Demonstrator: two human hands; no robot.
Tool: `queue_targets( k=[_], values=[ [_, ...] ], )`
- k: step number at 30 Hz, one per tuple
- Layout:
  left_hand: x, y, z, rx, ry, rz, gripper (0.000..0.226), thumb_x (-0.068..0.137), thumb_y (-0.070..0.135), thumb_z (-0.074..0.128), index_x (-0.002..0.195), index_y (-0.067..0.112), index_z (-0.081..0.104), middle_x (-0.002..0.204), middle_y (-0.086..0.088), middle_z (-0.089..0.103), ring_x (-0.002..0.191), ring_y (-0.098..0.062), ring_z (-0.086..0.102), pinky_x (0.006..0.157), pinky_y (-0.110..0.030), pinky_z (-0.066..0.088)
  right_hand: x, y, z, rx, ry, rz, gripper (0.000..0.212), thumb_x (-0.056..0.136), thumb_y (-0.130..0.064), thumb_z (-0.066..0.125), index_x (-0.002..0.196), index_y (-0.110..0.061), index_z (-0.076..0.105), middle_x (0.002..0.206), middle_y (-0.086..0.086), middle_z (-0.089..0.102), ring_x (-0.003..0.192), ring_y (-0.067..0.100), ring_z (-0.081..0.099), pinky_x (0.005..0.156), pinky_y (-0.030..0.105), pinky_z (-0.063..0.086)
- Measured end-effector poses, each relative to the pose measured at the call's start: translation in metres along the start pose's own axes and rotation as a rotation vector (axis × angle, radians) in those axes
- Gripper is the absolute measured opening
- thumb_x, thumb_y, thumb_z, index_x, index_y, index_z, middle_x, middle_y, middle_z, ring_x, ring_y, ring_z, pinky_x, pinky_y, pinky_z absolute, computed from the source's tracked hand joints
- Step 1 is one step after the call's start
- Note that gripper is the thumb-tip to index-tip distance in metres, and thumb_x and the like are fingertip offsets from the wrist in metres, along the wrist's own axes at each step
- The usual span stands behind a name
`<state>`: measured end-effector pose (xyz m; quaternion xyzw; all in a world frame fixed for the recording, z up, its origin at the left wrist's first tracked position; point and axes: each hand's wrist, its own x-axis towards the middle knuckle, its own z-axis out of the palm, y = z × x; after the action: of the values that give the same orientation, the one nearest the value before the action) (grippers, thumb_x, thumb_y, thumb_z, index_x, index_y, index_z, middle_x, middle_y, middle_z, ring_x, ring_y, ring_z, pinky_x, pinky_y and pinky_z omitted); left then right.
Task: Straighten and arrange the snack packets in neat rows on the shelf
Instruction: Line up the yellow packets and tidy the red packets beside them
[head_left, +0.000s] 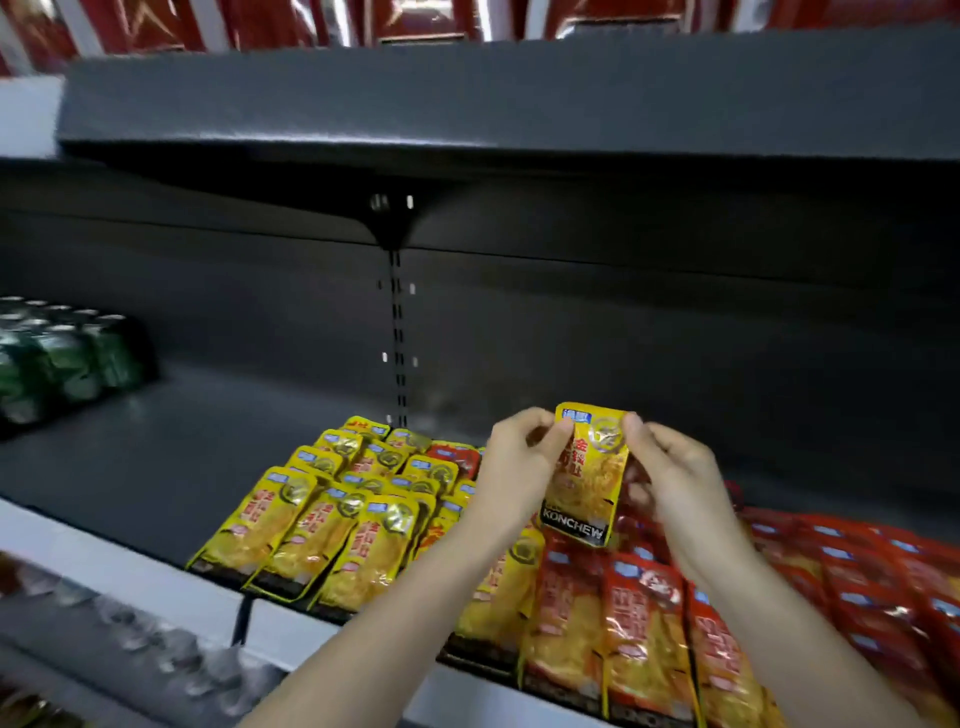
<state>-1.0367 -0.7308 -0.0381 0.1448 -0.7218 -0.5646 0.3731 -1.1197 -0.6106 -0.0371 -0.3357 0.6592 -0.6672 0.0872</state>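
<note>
Dark grey shelving fills the view: an upper shelf runs across the top with red packages standing on it, blurred and cut off by the frame. Below it lies the deep shelf that carries the snacks, with a white strip along its front edge.

At the far left, towards the back of this shelf, sits a block of green cans, well apart from the snacks. Under the front edge, in the lower left corner, a row of clear items shows on a lower level, too blurred to name.

Near the middle, yellow packets lie flat in overlapping rows that run from the front edge back towards the rear wall, their tops pointing away from the camera.

Just right of them the left hand reaches in, its forearm passing over some yellow packets. Its thumb and fingers pinch the upper left corner of a lifted packet. This packet is yellow too, held upright and facing the camera, with "KONCHEW" on the dark band at its foot. It hangs above the place where the yellow and red rows meet. The right hand pinches its upper right edge with thumb and curled fingers.

Below and to the right, red packets lie in overlapping rows out to the right edge of view.
</note>
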Motion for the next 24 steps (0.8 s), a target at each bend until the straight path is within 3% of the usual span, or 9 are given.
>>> queue_targets(
  k=[3, 6, 8, 12, 17, 20, 24],
  values=[
    [0.005, -0.005, -0.036, -0.016, -0.005, -0.02, 0.032, 0.088, 0.033, 0.057, 0.06, 0.02, 0.053, 0.058, 0.003, 0.044, 0.064, -0.018, 0.048, 0.068, -0.049, 0.055, 0.006, -0.001, 0.038, -0.006, -0.016, 0.025, 0.036, 0.093, -0.038, 0.051, 0.068, -0.013, 0.06, 0.058, -0.002, 0.045, 0.057, 0.008, 0.045, 0.052, 0.02, 0.037],
    [0.011, -0.009, -0.07, -0.026, -0.005, -0.03, 0.032, 0.093, 0.025, 0.055, 0.063, 0.014, 0.052, 0.058, 0.004, 0.042, 0.064, -0.015, 0.047, 0.067, -0.046, 0.055, 0.011, -0.003, 0.072, 0.014, -0.028, 0.033, 0.038, 0.094, -0.036, 0.05, 0.07, -0.008, 0.058, 0.056, 0.0, 0.044, 0.052, 0.009, 0.043, 0.047, 0.02, 0.036],
    [0.017, -0.012, -0.09, -0.02, -0.005, -0.032, 0.033, 0.093, 0.025, 0.055, 0.063, 0.013, 0.051, 0.058, 0.005, 0.043, 0.065, -0.016, 0.049, 0.07, -0.051, 0.055, 0.014, -0.002, 0.093, 0.012, -0.022, 0.034, 0.041, 0.095, -0.036, 0.05, 0.074, -0.001, 0.057, 0.057, 0.003, 0.045, 0.052, 0.014, 0.044, 0.05, 0.027, 0.038],
    [0.03, -0.018, -0.121, -0.045, 0.023, -0.029, 0.033, 0.094, 0.02, 0.055, 0.062, 0.011, 0.05, 0.058, 0.002, 0.042, 0.061, -0.014, 0.047, 0.069, -0.048, 0.056, 0.022, 0.001, 0.13, 0.021, -0.002, 0.014, 0.034, 0.094, -0.036, 0.052, 0.077, -0.008, 0.062, 0.063, 0.004, 0.053, 0.062, 0.018, 0.052, 0.065, 0.043, 0.048],
    [0.047, -0.026, -0.142, -0.052, 0.047, -0.015, 0.026, 0.092, 0.023, 0.057, 0.07, 0.01, 0.058, 0.054, 0.011, 0.048, 0.064, -0.02, 0.057, 0.077, -0.046, 0.055, 0.033, 0.001, 0.163, -0.018, 0.118, -0.038, 0.017, 0.096, -0.026, 0.051, 0.088, -0.022, 0.065, 0.073, -0.003, 0.061, 0.067, 0.008, 0.058, 0.064, 0.028, 0.05],
    [0.057, -0.032, -0.146, -0.071, 0.048, -0.035, 0.023, 0.092, 0.024, 0.057, 0.073, 0.011, 0.061, 0.063, 0.006, 0.052, 0.074, -0.028, 0.063, 0.079, -0.044, 0.056, 0.04, 0.003, 0.177, -0.009, 0.182, -0.019, 0.016, 0.095, -0.024, 0.051, 0.086, -0.026, 0.063, 0.074, -0.001, 0.06, 0.066, 0.007, 0.057, 0.064, 0.03, 0.05],
    [0.067, -0.044, -0.148, -0.11, 0.046, -0.077, 0.018, 0.094, 0.019, 0.055, 0.077, 0.022, 0.06, 0.078, 0.004, 0.061, 0.086, -0.03, 0.068, 0.071, -0.029, 0.056, 0.047, 0.008, 0.189, -0.009, 0.231, -0.005, 0.019, 0.095, -0.023, 0.052, 0.079, -0.026, 0.062, 0.068, -0.006, 0.059, 0.064, 0.009, 0.056, 0.064, 0.029, 0.049]
  ],
)
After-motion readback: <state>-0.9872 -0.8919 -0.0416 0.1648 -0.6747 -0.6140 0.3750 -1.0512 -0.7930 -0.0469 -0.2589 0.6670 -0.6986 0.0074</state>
